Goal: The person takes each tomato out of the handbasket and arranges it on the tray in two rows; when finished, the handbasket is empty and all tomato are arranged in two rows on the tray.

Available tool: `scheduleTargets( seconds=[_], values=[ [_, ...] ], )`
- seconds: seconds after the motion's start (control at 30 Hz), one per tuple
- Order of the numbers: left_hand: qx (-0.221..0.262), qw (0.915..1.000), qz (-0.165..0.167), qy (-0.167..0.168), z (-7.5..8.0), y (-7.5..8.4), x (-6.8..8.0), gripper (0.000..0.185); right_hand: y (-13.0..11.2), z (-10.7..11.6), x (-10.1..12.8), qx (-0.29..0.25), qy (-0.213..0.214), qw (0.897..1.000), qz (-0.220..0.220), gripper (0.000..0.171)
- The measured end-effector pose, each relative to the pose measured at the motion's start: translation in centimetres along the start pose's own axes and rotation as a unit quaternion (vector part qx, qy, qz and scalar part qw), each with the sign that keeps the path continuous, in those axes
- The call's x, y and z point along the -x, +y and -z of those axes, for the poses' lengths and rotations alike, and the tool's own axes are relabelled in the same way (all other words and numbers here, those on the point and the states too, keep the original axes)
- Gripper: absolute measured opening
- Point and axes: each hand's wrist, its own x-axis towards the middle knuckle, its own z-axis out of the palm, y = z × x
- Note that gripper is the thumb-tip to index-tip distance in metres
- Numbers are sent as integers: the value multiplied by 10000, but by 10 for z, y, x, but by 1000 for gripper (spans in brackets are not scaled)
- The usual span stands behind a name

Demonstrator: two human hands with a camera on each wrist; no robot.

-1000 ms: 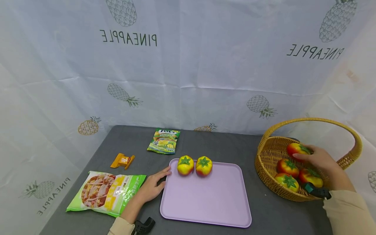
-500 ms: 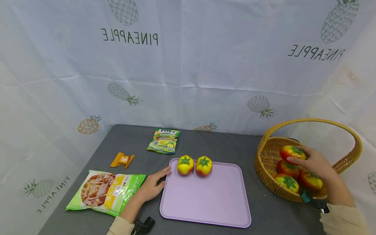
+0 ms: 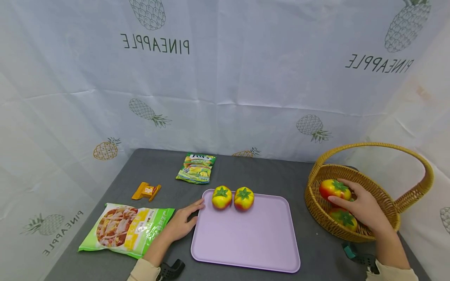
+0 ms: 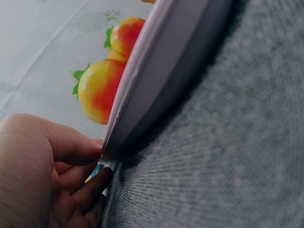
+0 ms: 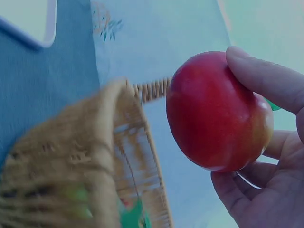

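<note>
In the head view my right hand holds a red-and-yellow, tomato-like fruit with a green leafy top, over the left part of the wicker basket. The right wrist view shows the thumb on one side of this fruit and the fingers on the other. Another such fruit lies below it in the basket, partly covered by my hand. My left hand rests with its fingertips at the left rim of the lilac tray. Two more fruits sit side by side along the tray's far edge.
A large green-and-white food bag lies left of my left hand. Behind it are an orange wrapped snack and a green candy packet. The basket's tall handle arches over its opening. A pineapple-print cloth hangs behind the table.
My right hand has moved left and toward me across the basket with the fruit. The arm now hides the basket's other fruits on the right. My left hand and the tray look unmoved.
</note>
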Motion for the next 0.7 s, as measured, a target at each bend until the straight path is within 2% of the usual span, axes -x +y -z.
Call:
scheduleTargets(
  seconds=[0.2,0.4,0.7],
  values=[
    [44,10000,18,-25,1,0,0,42,-18,-14,10,-235,342,9991,82,72],
    [-22,10000,32,-17,1,0,1,42,-33,-30,16,-453,457,9978,179,71],
    [-8,10000,30,-35,2,3,0,41,-51,-69,11,-336,786,9920,925,70]
  ],
)
